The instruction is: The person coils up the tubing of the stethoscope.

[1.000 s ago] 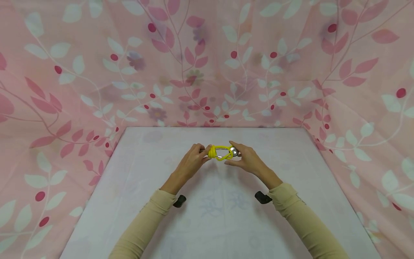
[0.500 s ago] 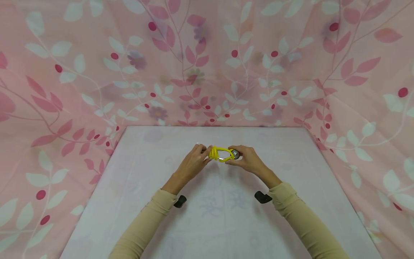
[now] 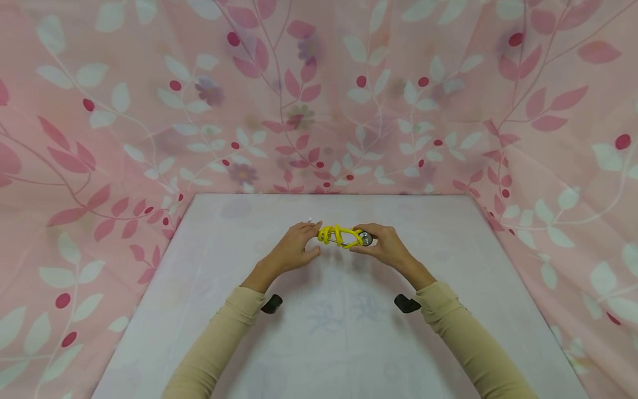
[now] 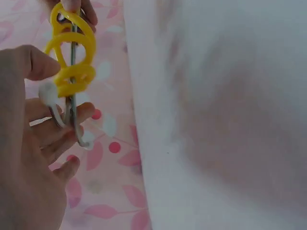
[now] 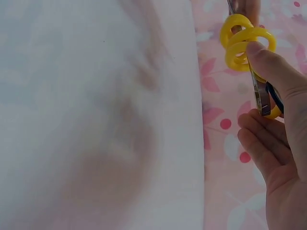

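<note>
A metal piece with a round silver disc [image 3: 366, 238] at its right end is held up over the table. Yellow cord [image 3: 338, 235] winds round it in loose loops. My right hand [image 3: 389, 246] pinches the disc end between thumb and fingers; its thumb lies against the cord in the right wrist view. My left hand [image 3: 294, 248] is at the other end, thumb spread away from the fingers. There, the left wrist view shows slim metal prongs with a curved tip [image 4: 82, 143] and a white rounded knob [image 4: 48, 93], with fingers spread behind them.
A white-covered table [image 3: 344, 354] lies beneath both hands. Pink leaf-patterned cloth [image 3: 319, 100] stands round its back and sides. Dark wrist devices [image 3: 271, 303] stick out beside each sleeve.
My left thumb has opened away from the cord and the left hand has drawn slightly left. The loops have spread apart along the metal piece. My right hand has stayed nearly in place.
</note>
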`<state>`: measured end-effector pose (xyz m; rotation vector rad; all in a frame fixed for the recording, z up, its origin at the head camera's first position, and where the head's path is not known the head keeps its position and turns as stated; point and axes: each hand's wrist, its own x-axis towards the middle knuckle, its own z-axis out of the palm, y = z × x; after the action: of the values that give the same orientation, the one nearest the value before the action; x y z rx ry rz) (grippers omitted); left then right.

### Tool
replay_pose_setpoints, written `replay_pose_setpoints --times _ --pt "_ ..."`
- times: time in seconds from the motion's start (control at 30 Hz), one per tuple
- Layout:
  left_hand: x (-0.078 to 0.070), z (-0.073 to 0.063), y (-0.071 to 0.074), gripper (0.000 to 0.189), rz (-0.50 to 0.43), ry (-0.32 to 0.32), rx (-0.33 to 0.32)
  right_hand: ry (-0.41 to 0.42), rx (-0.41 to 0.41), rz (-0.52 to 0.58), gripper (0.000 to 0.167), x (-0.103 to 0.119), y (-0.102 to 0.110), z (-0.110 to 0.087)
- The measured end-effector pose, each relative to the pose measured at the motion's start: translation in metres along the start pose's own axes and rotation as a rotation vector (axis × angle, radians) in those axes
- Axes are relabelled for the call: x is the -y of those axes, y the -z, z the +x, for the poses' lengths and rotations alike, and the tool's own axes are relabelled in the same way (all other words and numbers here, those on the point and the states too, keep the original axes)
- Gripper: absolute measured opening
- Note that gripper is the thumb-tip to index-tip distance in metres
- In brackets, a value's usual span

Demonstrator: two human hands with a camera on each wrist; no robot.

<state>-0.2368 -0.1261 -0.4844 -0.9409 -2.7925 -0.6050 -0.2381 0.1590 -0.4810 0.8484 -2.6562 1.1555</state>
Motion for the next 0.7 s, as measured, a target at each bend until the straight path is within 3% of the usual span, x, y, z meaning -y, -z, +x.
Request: replay_pose_setpoints --times 0.2,0.33,0.7 --pt "0.01 -0.006 -0.007 0.032 0.054 -0.025 -0.104 0.052 -0.003 -0.051 0.053 -0.006 -0.001 -0.003" --pt "0.013 -0.007 -0.012 0.025 0.085 -0.028 -0.151 0.037 0.002 -0.074 0.06 -0.014 -0.005 -0.005" --pt "0.023 0.014 -0.028 0.026 0.173 0.05 -0.171 -0.069 -0.017 -0.137 0.068 -0.036 -0.024 0.012"
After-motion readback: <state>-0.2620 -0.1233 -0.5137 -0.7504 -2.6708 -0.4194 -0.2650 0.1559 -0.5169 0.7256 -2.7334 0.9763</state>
